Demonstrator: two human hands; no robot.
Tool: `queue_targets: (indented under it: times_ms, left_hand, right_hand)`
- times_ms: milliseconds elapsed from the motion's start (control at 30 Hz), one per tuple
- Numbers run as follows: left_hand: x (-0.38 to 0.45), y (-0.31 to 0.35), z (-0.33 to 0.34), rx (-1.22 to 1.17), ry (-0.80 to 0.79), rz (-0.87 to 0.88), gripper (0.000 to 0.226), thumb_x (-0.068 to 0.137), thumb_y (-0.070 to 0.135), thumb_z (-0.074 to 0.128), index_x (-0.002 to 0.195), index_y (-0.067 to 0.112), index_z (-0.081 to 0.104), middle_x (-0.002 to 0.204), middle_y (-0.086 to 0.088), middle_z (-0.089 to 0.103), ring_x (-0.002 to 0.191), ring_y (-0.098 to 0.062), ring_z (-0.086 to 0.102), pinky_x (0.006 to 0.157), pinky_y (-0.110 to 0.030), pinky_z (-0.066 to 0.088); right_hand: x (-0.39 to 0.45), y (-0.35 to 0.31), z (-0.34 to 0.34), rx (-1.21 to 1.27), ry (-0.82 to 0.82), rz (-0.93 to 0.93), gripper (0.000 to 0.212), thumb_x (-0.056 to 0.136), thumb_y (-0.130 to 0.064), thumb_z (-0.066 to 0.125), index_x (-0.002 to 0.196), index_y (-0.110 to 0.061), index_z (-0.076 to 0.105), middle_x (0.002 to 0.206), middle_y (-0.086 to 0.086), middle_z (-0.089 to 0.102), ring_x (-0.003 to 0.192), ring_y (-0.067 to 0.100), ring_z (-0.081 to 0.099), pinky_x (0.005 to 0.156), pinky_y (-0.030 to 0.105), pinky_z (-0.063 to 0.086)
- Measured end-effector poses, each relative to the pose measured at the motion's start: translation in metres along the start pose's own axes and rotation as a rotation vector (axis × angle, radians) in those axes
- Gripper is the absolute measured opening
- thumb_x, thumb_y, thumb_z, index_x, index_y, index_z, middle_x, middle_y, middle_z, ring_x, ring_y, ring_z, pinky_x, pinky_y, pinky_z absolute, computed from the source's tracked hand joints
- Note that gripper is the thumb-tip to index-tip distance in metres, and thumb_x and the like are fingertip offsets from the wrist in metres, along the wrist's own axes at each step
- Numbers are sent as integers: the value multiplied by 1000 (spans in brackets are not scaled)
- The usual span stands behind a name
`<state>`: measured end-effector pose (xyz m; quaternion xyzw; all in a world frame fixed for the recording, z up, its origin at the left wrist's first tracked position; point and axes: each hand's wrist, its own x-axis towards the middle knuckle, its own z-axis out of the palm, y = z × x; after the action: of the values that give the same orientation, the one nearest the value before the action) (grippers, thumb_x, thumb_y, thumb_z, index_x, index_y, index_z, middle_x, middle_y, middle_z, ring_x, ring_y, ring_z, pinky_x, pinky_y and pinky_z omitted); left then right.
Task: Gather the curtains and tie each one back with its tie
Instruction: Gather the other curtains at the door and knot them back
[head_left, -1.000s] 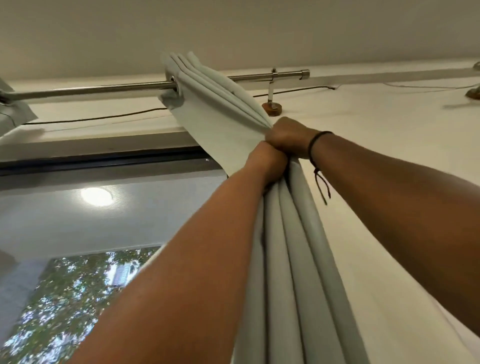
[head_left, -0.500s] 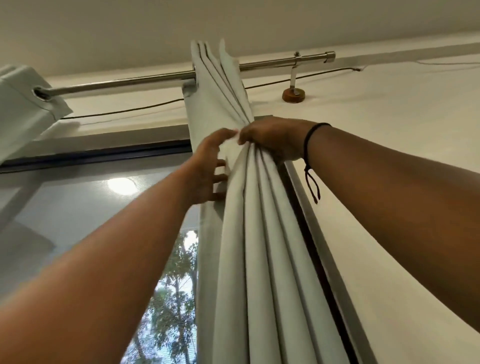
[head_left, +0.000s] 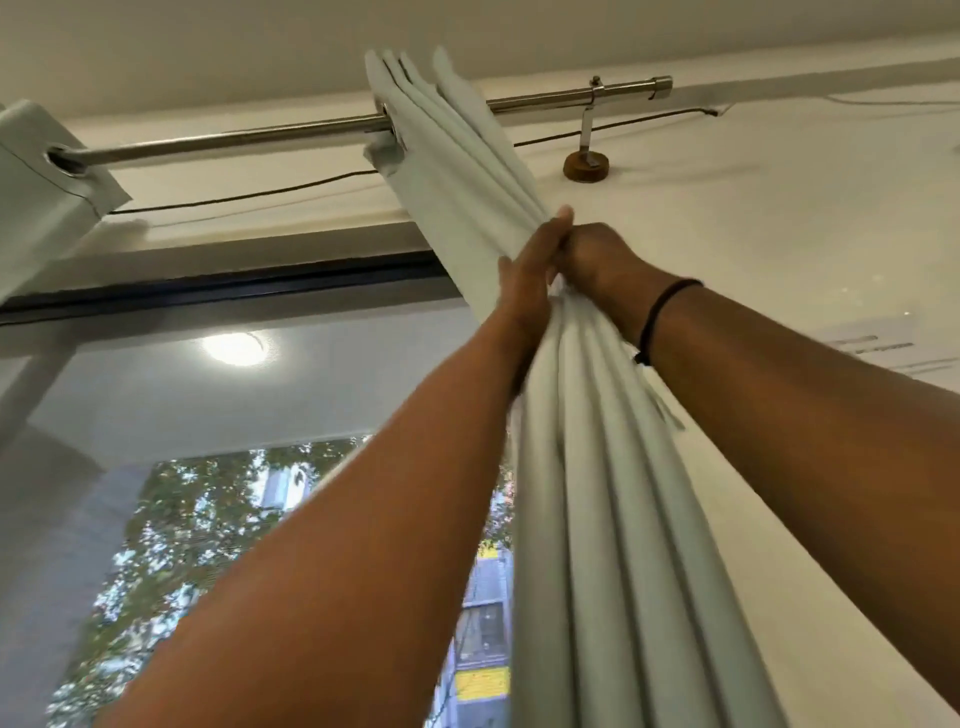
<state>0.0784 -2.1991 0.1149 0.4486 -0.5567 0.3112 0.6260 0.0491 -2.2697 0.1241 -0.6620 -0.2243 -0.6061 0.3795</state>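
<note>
Curtain (head_left: 613, 519), pale grey-green, hangs from the metal rod (head_left: 249, 137) and is bunched into tight pleats, running down between the two raised forearms. Both hands meet on it high up, just below the rod. Left hand (head_left: 530, 280): fingers straight, laid flat against the left face of the bundle, pressing it. Right hand (head_left: 597, 260): fingers curled round the pleats from the right side, gripping the gathered cloth; a dark cord bracelet (head_left: 660, 317) sits on that wrist. The hands touch each other at the fingertips. Above them the folds fan out to the rod. A second curtain (head_left: 36, 176) hangs at far left on the same rod. Rod bracket (head_left: 587, 156) is fixed to the wall beside the bundle. Window (head_left: 208, 519) lies behind the left arm.
</note>
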Motion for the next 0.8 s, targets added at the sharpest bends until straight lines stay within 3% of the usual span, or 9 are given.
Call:
queue_targets:
  times_ms: [67,133,233,300,400,467,533,667,800]
  left_hand:
    - [-8,-4,19,-19,-30,5,133,28,52,85,140,-1,36,122,-19,58,98,-24,61,73,-27,51]
    - [-9,-2,27,-80,-36,-4,124,40,58,78,144,7,31,129,-18,55,99,-19,62,72,-24,52]
    - [1,6,16,-131,-174,-116,125,42,70,80,145,21,30,134,-18,52,115,-29,58,96,-45,48]
    - [-4,14,-1,-51,-222,-197,120,40,79,75,142,33,34,132,-15,55,115,-34,58,98,-53,45]
    - [-30,42,-39,62,-164,-274,111,41,91,59,136,34,44,123,-9,62,108,-32,62,94,-52,47]
    - [-42,59,-65,90,-172,-282,99,49,90,52,124,26,57,116,-11,66,107,-32,62,96,-52,45]
    - [-55,72,-86,118,-186,-288,84,61,85,49,112,20,62,110,-14,67,105,-31,62,98,-50,45]
    - [-85,85,-98,56,-193,-279,52,95,55,34,102,11,59,95,-10,64,101,-26,60,90,-32,45]
    - [-118,87,-102,-23,-167,-332,61,97,51,31,142,10,37,146,-16,40,133,-33,38,92,-34,39]
  right_hand:
    - [-5,2,-22,-138,73,7,37,102,-14,32,122,8,54,128,24,55,122,32,48,80,22,35]
    - [-7,-8,-33,-149,139,-13,37,101,-10,29,124,10,51,130,26,52,123,35,46,84,24,32]
    - [-14,-35,-32,-202,158,2,35,101,-7,29,120,12,52,128,28,51,122,38,45,95,35,33]
    - [-18,-49,-26,-244,121,39,34,100,-8,33,119,11,54,127,27,53,121,38,47,95,35,35]
    - [-26,-71,3,-250,48,96,26,94,-7,47,112,4,62,123,20,59,115,32,52,80,22,41]
    - [-35,-83,27,-178,10,113,14,85,-3,53,91,-1,66,117,15,61,104,28,56,62,13,40]
    - [-53,-97,47,-29,0,139,13,85,-4,53,75,-8,61,111,14,62,93,24,56,59,16,41]
    - [-100,-106,72,384,-23,182,39,102,-26,30,124,-4,54,100,2,54,96,12,53,67,7,43]
    - [-133,-92,86,712,-101,144,47,102,-38,30,135,-9,46,124,2,54,116,13,50,99,27,40]
